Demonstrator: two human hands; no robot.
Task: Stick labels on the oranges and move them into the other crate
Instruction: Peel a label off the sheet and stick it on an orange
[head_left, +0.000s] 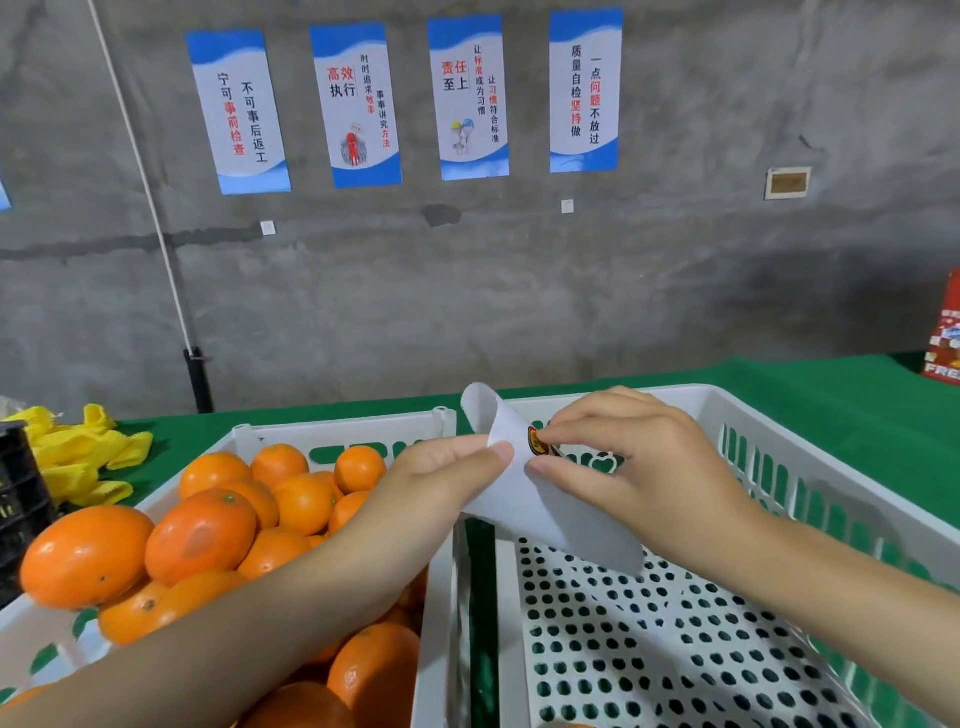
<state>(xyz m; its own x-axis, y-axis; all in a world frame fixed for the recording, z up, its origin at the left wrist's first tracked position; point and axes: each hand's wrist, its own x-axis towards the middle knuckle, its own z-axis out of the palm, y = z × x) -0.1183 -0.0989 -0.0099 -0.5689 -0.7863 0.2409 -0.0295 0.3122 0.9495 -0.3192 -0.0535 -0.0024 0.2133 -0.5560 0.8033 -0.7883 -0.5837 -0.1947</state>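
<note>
Oranges (200, 535) lie heaped in the white crate (343, 428). At least thirteen show, and more are hidden under the forearm crossing that crate. None is in either hand. A second, perforated crate (831, 480) stands touching the orange crate's right side, so there are two crates in all. Above the seam between them both hands hold one curled white backing sheet (545, 504).

The left hand (441, 478) reaches forward over the orange crate, its thumb pressed flat against the sheet's edge; its other fingers are behind the paper and cannot be made out. The right hand (634, 452) comes in from the right of the orange crate with the wrist bent. Its thumb and forefinger pinch a single round label (537, 440) on the sheet, and its other fingers are loosely curled.

Beyond the orange crate, four posters (353, 104) hang on the wall.
</note>
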